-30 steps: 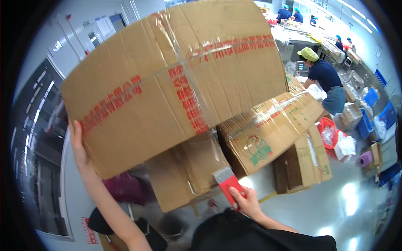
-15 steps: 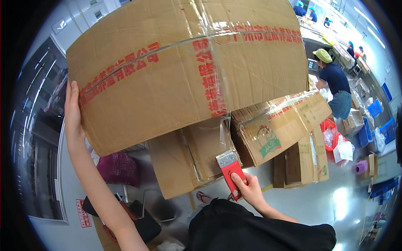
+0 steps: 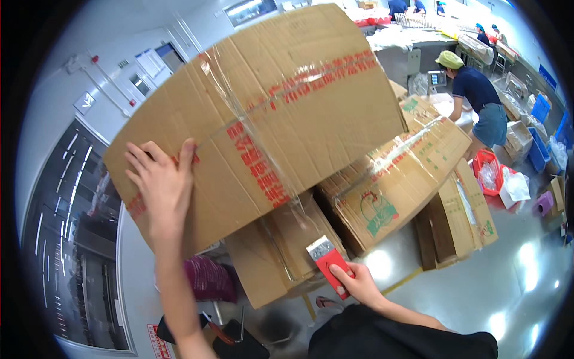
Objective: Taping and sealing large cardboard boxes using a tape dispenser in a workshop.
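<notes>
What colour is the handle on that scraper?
The scraper handle is red; the head view shows it best.

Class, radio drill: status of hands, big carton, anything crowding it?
Left hand open against big carton, taped side facing camera. Right hand holding red scraper. Lower carton, green-printed carton just below in view.

Right hand (image 3: 362, 285) — partly behind red tool (image 3: 332, 270); distant worker (image 3: 397, 8) — cropped above.

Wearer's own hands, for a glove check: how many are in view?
2: the left hand is spread against the big top carton; the right hand, toward the lower middle, grips a red tool. Neither is fully hidden.
</notes>
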`<state>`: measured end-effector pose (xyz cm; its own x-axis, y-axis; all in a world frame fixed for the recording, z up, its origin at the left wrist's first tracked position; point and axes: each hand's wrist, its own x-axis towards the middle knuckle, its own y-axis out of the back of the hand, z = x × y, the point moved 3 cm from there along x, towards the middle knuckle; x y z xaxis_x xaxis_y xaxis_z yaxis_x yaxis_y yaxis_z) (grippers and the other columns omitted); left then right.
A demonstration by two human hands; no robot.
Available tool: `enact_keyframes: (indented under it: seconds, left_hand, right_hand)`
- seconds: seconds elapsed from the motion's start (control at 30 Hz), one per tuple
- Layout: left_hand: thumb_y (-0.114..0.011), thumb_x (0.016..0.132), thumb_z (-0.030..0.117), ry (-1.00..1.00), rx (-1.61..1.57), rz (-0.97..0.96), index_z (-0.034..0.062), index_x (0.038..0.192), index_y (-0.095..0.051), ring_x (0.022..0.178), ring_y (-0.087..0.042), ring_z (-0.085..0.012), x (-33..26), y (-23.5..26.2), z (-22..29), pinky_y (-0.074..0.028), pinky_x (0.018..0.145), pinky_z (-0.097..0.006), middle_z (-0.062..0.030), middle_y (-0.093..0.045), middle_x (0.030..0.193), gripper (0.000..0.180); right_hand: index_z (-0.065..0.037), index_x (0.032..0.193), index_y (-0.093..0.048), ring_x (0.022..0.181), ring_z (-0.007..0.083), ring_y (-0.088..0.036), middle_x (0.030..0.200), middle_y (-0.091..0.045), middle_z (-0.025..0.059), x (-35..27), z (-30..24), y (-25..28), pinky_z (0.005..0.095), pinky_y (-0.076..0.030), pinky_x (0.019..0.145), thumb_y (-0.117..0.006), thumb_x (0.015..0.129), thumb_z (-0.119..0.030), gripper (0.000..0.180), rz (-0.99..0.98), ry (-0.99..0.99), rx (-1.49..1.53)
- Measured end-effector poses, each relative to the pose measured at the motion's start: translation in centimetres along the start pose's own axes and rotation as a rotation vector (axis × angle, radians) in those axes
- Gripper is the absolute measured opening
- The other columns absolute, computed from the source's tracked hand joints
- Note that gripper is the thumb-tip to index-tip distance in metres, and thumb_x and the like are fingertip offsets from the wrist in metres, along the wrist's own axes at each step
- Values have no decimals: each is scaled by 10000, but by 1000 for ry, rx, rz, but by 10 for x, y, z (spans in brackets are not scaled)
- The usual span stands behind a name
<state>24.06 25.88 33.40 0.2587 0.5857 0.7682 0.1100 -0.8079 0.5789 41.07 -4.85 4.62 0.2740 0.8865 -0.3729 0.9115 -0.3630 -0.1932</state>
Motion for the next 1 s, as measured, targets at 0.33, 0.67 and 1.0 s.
enact_keyframes:
  seconds: [0.33,0.67,1.0]
  left_hand:
    - [-396,1068,151,-501,-990,-201,84,1577,-481,1573,-331,-365,68,45,68,-242,1304,-422,-136,-420,1671,520]
    - [-346,1073,674,-407,-361,265,46,1684,-222,1644,-108,-326,55,-4,141,-67,1232,-744,-169,-172,1765,885]
    - [-362,1058,685,-403,-371,362,38,1671,-261,1638,-160,-286,58,-9,140,-88,1213,-774,-134,-212,1762,897]
  right_hand:
    - [9,963,-738,591,39,-554,665,-636,-10,-7,10,13,250,-434,538,-663,1075,-341,375,-47,102,-12]
    - [11,1052,-698,601,84,-621,739,-685,32,-13,22,36,268,-485,566,-715,1035,-215,227,35,241,-43]
    - [-48,834,-598,676,232,-615,771,-559,74,34,-68,108,371,-528,677,-756,702,-141,226,270,1412,-1295]
